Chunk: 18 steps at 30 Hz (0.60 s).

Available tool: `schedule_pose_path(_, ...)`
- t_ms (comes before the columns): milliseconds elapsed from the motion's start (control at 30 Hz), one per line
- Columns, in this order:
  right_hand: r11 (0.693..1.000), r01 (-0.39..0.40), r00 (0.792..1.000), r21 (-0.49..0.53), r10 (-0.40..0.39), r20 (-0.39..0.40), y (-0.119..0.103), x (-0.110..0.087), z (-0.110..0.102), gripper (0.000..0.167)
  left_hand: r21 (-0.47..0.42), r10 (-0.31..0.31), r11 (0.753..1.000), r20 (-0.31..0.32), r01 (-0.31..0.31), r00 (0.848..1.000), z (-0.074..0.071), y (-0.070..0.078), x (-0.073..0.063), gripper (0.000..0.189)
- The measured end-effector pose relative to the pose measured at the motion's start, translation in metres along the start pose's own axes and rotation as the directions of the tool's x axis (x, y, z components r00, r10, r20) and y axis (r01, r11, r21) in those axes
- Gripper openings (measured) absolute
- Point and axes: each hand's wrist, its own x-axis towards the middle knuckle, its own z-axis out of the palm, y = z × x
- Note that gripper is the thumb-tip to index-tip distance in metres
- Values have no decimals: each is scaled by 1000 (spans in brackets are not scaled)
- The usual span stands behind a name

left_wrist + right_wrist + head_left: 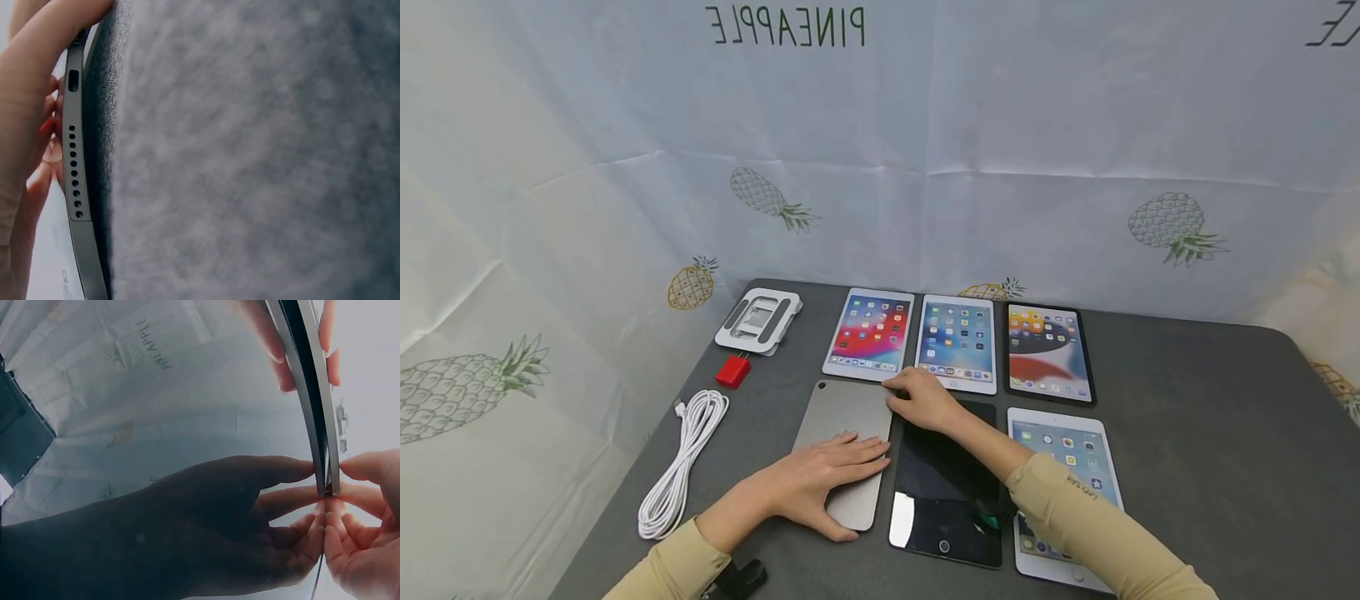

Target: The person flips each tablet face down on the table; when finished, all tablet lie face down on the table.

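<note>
A silver tablet lies back side up on the dark table, its camera at the top left corner. My left hand rests across its lower half, fingers straight toward the right edge and thumb near the bottom edge. In the left wrist view the bottom edge shows a port and a row of speaker holes. At the top right corner, the thumb and forefinger of my right hand pinch the tablet. Under my right forearm is a black-screened tablet, its glossy screen mirroring the right hand.
Three lit tablets stand in a row behind: one with a red-blue screen, a blue one and a black-framed one. A white tablet lies partly under my right sleeve. At left are a white stand, red charger and coiled white cable.
</note>
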Motion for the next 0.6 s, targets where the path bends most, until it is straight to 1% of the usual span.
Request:
schedule_pose_path(233, 999, -30, 1000, 21, 30, 5, 2, -1, -2, 29, -24, -24, 999, 36, 25, 999, 0, -1, -1, 90)
schedule_pose_path(367, 999, -32, 999, 21, 32, 10, 2, -2, -2, 28, -42, -36, 998, 53, 38, 998, 0, -1, -1, 89)
schedule_pose_path(500, 999, -27, 1000, 21, 27, 11, 1, -2, -1, 26, -55, -43, 997, 55, 46, 998, 1, -1, -3, 88)
schedule_pose_path(600, 999, -24, 1000, 22, 24, 8, 0, -2, -2, 26, -51, -43, 998, 46, 45, 998, 1, -2, -3, 87)
